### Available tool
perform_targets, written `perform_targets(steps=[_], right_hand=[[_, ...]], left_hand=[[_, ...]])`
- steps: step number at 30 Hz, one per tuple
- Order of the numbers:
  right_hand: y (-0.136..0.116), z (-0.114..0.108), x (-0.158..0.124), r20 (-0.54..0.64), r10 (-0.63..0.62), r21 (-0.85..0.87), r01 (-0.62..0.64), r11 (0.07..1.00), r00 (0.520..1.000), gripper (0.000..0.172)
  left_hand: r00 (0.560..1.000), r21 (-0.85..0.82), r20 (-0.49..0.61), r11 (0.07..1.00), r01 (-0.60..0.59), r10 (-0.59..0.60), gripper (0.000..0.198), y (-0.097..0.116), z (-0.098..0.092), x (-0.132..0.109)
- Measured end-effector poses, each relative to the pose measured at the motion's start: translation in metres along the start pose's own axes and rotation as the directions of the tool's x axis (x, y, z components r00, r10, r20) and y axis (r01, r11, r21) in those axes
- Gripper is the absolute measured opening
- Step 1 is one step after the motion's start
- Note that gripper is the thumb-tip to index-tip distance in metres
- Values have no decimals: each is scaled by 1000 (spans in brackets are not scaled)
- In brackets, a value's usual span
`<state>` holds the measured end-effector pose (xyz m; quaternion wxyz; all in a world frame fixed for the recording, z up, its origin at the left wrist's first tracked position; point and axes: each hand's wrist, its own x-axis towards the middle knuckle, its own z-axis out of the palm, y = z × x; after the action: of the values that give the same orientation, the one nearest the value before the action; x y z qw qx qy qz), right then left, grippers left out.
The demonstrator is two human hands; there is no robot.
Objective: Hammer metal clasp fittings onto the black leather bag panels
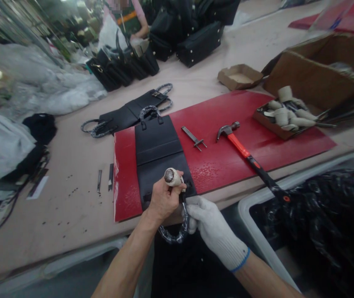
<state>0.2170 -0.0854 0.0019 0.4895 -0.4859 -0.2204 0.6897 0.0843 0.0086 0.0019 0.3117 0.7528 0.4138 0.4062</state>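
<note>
My bare left hand [166,198] is closed round an upright tool with a thick cream-wrapped grip [173,178], its dark, round top facing me. The tool's lower end is hidden by my fingers, over the near end of a black bag panel [156,142]. My right hand [206,217], in a white glove with a blue cuff edge, grips a plastic-wrapped bag handle [175,238] that hangs over the table's front edge. Another wrapped handle [149,111] curves up from the panel's far end. Under the panel lies a red board [125,174].
A claw hammer [240,147] and a metal pronged tool [193,138] lie on the board. To the right, a small box [276,129] holds several wrapped tools. A white bin [245,207] stands front right. Black bags [198,43] and a person [138,20] are behind.
</note>
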Motion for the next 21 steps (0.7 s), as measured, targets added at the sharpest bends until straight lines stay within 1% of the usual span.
perform_targets(steps=[4,7,9,10,11,12,13,14,15,16,17,18,19,20,21], right_hand=[[5,-2,2,-7,7,-44,-8,999,1000,34],[8,-3,3,-12,14,-84,-15,996,1000,33],[5,-5,0,-8,43,-117,-44,992,999,31],[1,-7,-3,4,64,-175,-62,983,998,30],[-5,-11,-7,12,71,-280,-65,958,997,26],[-14,-16,-12,11,56,-423,-46,905,998,22],[-24,-22,-17,4,10,-581,-6,814,1000,19],[-37,-31,-22,-9,-69,-725,41,687,998,19],[-50,-41,-26,-25,-179,-831,80,550,983,21],[-63,-53,-28,-44,-306,-898,96,429,951,24],[-77,-65,-27,-61,-430,-945,87,315,901,30],[-89,-78,-25,-63,-541,-979,53,195,838,36],[-100,-91,-21,-53,-621,-997,-12,71,782,41],[-110,-102,-15,-38,-649,-994,-96,-54,759,46],[-119,-112,-8,-36,-640,-970,-181,-162,768,49]], left_hand=[[999,-17,-2,999,-40,39,18,0,1,-2],[997,9,-8,997,-72,72,18,-1,2,-3],[995,32,-9,995,-96,96,19,-2,3,-4],[994,44,-4,993,-108,108,19,-2,3,-4],[993,58,1,991,-121,121,19,-1,4,-4],[991,75,6,988,-134,134,19,-1,4,-3],[989,92,11,985,-145,145,18,0,5,-3],[989,109,18,983,-150,149,17,1,5,-3],[988,120,20,981,-153,151,16,2,5,-2],[988,124,21,980,-154,153,15,3,6,-2],[988,121,22,981,-152,150,15,3,6,-1],[988,114,24,982,-152,150,15,4,6,-1],[988,107,23,982,-153,152,15,4,6,-1],[988,100,20,983,-154,153,15,4,6,-1],[989,96,16,984,-150,149,14,4,7,-1]])
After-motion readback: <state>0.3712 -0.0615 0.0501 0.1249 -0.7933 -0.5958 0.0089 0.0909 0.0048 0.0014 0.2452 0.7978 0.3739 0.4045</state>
